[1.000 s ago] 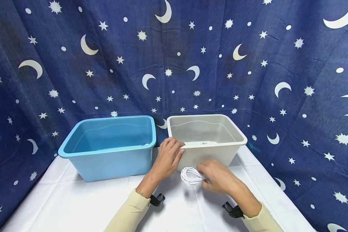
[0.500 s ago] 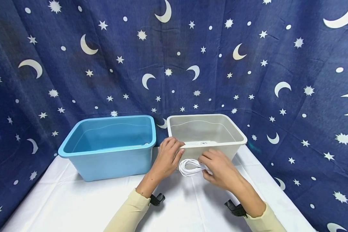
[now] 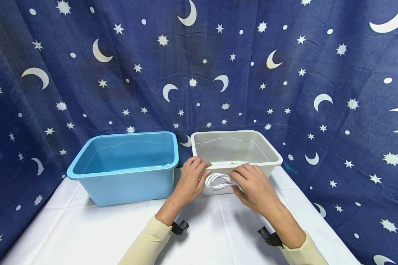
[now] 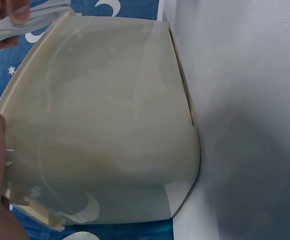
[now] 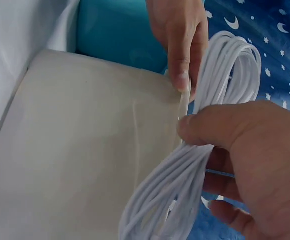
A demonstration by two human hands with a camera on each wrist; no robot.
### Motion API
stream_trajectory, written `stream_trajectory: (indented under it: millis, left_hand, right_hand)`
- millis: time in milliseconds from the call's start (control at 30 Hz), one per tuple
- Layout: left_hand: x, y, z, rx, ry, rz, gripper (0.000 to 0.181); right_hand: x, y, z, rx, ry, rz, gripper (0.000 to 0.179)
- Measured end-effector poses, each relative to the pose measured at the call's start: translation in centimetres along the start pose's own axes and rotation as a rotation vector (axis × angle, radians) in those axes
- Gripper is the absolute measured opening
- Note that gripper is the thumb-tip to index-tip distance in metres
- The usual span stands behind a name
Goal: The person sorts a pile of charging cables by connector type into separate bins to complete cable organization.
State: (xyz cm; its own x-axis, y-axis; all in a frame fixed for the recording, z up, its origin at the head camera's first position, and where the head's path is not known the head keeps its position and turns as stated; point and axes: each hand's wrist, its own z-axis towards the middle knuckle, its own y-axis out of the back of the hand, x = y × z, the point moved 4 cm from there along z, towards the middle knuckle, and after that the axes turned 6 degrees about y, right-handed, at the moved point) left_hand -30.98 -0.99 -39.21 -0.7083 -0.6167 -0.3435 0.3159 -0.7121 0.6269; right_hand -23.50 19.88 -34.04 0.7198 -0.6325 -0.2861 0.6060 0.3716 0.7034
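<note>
A bundle of white cable (image 3: 219, 182), looped and narrowed at its middle, hangs in front of the grey plastic bin (image 3: 275, 162). My right hand (image 3: 253, 187) pinches it at that middle between thumb and fingers; the right wrist view shows loops of the cable (image 5: 170, 185) spreading out both ways. At the bin's front left corner, my left hand (image 3: 193, 180) holds the rim, thumb outside and fingers over the edge. Part of that hand (image 4: 0, 175) shows at the left wrist view's edge. Inside the bin, a small white coil (image 3: 232, 163) shows on the floor, mostly hidden by the front wall.
To the left stands a larger blue bin (image 3: 126, 187), with a small pale round spot (image 3: 167, 164) near its right inner corner. Both bins rest on a white cloth-covered table (image 3: 96, 232). A dark blue curtain (image 3: 199, 44) with moons and stars surrounds the back and sides.
My right hand has lifted the white cable from low in front of the grey bin up close to its front rim. The left hand has stayed on the corner.
</note>
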Motion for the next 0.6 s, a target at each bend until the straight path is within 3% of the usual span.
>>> stream_trajectory:
  millis: [600]
  left_hand:
    - [0.1, 0.0, 0.0, 0.003, 0.002, 0.013, 0.024]
  right_hand:
    - [-1.1, 0.9, 0.5, -0.263, -0.037, -0.086, 0.025]
